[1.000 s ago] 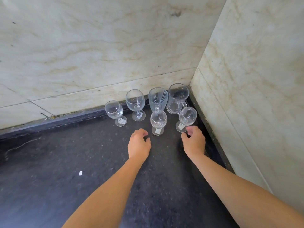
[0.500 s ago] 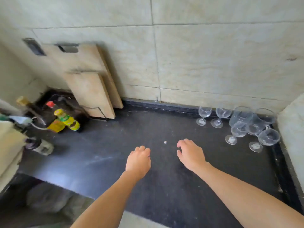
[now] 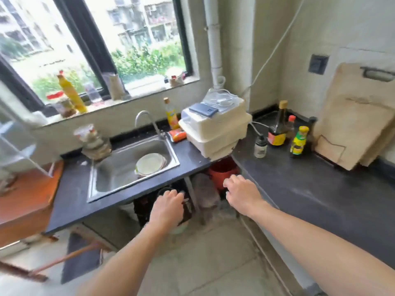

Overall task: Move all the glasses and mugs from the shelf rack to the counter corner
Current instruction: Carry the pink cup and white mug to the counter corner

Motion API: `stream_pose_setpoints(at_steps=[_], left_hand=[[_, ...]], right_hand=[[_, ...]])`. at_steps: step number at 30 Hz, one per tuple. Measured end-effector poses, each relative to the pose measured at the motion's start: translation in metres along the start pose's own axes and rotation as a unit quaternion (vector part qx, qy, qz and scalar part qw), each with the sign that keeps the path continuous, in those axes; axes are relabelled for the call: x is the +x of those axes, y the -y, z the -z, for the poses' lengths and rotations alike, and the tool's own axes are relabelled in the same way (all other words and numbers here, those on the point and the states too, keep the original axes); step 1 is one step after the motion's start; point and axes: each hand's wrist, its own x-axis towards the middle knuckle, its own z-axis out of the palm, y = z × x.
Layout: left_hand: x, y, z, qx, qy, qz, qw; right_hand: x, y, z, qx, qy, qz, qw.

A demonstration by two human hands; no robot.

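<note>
No glass or mug shows in the head view. My left hand (image 3: 168,208) hangs in the air in front of the sink counter's edge, fingers loosely curled, holding nothing. My right hand (image 3: 243,195) hovers beside the edge of the dark counter (image 3: 310,189) on the right, also loosely curled and holding nothing. A blurred clear rack (image 3: 15,146) stands at the far left over a wooden table (image 3: 27,195); I cannot make out what it holds.
A steel sink (image 3: 111,178) holds stacked plates (image 3: 149,165). White foam boxes (image 3: 215,129) sit in the counter's bend. Sauce bottles (image 3: 277,127) and leaning cutting boards (image 3: 352,124) stand on the right counter. A red bucket (image 3: 222,169) sits underneath.
The view has swung left from the counter corner with its glasses to the sink and window. The glasses have left the view. Both hands have drawn away from them, holding nothing.
</note>
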Motion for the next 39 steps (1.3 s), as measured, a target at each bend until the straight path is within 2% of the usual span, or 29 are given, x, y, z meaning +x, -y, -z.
stream_pose_setpoints(at_steps=[4, 10, 17, 24, 30, 35, 39], left_hand=[[-0.060, 0.124, 0.025, 0.004, -0.028, 0.129, 0.991], [-0.142, 0.252, 0.044, 0.015, -0.035, 0.278, 0.960], [-0.166, 0.385, 0.082, 0.059, -0.065, 0.399, 0.913], [-0.166, 0.491, 0.104, 0.063, -0.114, 0.472, 0.872], [-0.181, 0.584, 0.097, 0.060, -0.123, 0.496, 0.857], [-0.183, 0.692, 0.098, 0.056, -0.130, 0.474, 0.869], [-0.182, 0.781, 0.109, 0.047, -0.136, 0.415, 0.899]], right_hand=[[0.069, 0.131, 0.003, -0.008, -0.030, 0.138, 0.990], [0.131, 0.299, -0.008, 0.017, -0.025, 0.311, 0.950], [0.230, 0.462, -0.028, 0.038, -0.053, 0.440, 0.896], [0.331, 0.594, -0.028, 0.066, -0.067, 0.491, 0.866], [0.375, 0.693, -0.046, 0.052, -0.060, 0.519, 0.851], [0.425, 0.778, -0.066, 0.064, -0.070, 0.485, 0.870], [0.469, 0.843, -0.071, 0.084, -0.069, 0.408, 0.906]])
